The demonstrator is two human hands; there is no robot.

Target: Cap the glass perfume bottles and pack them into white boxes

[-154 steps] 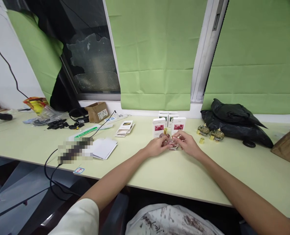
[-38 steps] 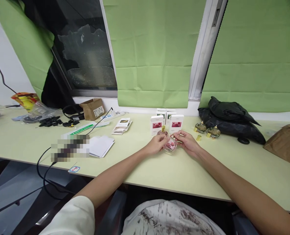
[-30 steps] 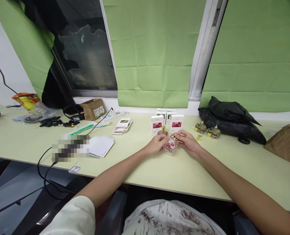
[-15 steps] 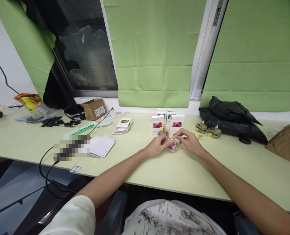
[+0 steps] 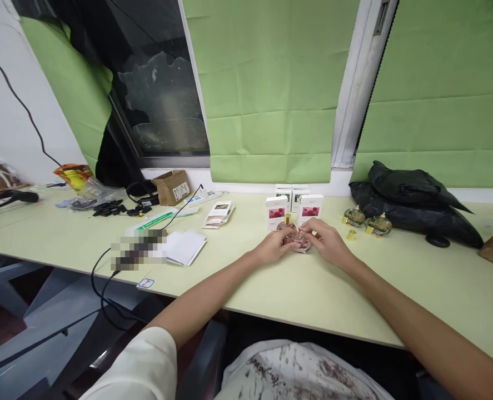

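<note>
Hands, left hand [image 5: 273, 249] and right hand [image 5: 328, 242], both curl closed around pink perfume bottle [image 5: 299, 242].

Pale green table [image 5: 271, 289] under green blinds [image 5: 271, 89] — dark window [image 5: 158, 94], white wall [image 5: 4, 122] at left.

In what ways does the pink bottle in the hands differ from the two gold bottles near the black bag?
The pink perfume bottle is held between the left hand and the right hand; the two gold perfume bottles stand untouched.
The pink one has rosy contents; the gold ones look yellowish.
The pink one is in front of the white boxes; the gold ones are beside the black bag.
All are small, rounded glass bottles on the table.
</note>
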